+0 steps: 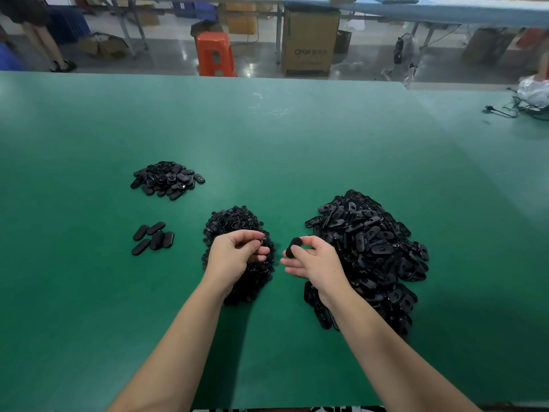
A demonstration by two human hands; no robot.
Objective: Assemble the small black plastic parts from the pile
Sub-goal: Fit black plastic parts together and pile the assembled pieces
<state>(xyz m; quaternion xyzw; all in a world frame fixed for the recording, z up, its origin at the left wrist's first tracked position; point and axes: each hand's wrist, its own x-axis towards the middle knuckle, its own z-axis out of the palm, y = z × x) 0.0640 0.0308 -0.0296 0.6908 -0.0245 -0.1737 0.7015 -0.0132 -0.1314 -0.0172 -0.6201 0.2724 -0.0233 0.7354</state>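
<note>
I see left hand pinching a round piece over round-parts pile; right hand, just right, grips oval cap.

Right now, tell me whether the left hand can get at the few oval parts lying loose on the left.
Probably yes. The left hand, pinching a small part, has only bare green table between it and the loose ovals.

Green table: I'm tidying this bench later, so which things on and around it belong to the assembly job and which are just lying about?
Part of the job:
- left hand pinching a small round part
- right hand holding an oval piece
- round-part pile
- big oval pile
- far-left pile
- six loose ovals

Lying about:
- cables
- white bag
- orange stool
- cardboard box
</note>
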